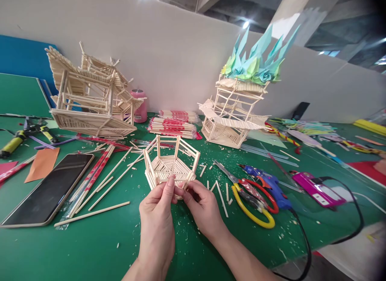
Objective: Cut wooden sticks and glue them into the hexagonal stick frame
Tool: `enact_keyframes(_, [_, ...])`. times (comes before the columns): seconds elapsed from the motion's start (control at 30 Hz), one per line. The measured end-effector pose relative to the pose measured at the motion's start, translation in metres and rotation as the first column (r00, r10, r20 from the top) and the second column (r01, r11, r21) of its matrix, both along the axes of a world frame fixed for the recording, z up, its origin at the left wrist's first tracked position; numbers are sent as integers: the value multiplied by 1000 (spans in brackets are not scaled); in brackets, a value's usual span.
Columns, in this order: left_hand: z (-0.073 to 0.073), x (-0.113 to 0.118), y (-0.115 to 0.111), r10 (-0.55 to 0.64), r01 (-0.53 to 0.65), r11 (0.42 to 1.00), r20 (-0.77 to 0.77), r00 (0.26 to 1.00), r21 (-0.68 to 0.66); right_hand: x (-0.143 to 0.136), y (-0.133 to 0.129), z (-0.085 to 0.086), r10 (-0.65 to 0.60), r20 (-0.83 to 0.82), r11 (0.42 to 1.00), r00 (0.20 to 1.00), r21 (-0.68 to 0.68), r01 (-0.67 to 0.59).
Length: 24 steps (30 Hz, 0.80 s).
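In the middle of the green table stands a small many-sided frame (171,162) built of wooden sticks, with a slatted floor, short posts and rails along its top. My left hand (161,208) is closed at its near side, thumb and fingers pinched together. Close beside it, my right hand (203,206) pinches at the near right corner of the same frame. The fingertips of both hands nearly meet, and they hide the frame's front lower edge. Whether a separate small stick piece sits between the fingers cannot be made out.
Right of my hands lie scissors (253,200), a blue glue gun (267,184) with its cord, and a purple power strip (318,188). Loose sticks (116,180) and a phone (50,188) lie left. Behind stand two larger stick buildings (90,100), stick packs (173,126) and a pink can (139,106).
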<state>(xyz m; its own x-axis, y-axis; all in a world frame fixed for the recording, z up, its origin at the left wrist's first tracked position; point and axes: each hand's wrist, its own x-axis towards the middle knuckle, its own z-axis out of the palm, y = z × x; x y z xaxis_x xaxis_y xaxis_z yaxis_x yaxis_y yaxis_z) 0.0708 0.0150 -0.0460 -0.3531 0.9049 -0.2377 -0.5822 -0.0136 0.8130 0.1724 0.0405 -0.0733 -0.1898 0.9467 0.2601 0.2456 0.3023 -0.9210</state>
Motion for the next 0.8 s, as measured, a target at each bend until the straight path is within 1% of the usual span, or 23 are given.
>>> enact_keyframes(0.27, [-1,1,1,-4,4,1000,6,1000,-16,-1,-1,0,-15,-8,1000,1000,-17,15])
enact_keyframes(0.37, [1,2,-5,-28,28,999,18,999,-42,1,1,0,-34,-18,999,999,-26,34])
enact_keyframes(0.43, [4,0,-12,-64,64,995,0,998,-73,4,4,1,-60,-24,997,998,-41,59])
enact_keyframes(0.47, [6,-2,-16,-86,83,993,-36,996,-83,5,6,2,-74,-27,996,997,-52,73])
enact_keyframes(0.53, [10,-8,-22,-107,95,993,-171,979,-76,9,10,6,-95,-32,993,995,-77,92])
enact_keyframes(0.6, [13,-17,-24,-73,69,997,-340,938,-22,13,15,11,-103,-39,990,994,-101,98])
enact_keyframes(0.7, [18,-30,-14,14,22,998,-512,859,64,18,20,21,-107,-46,986,993,-130,101])
enact_keyframes(0.8, [26,-37,2,16,34,997,-610,792,72,21,24,30,-105,-45,984,993,-152,97])
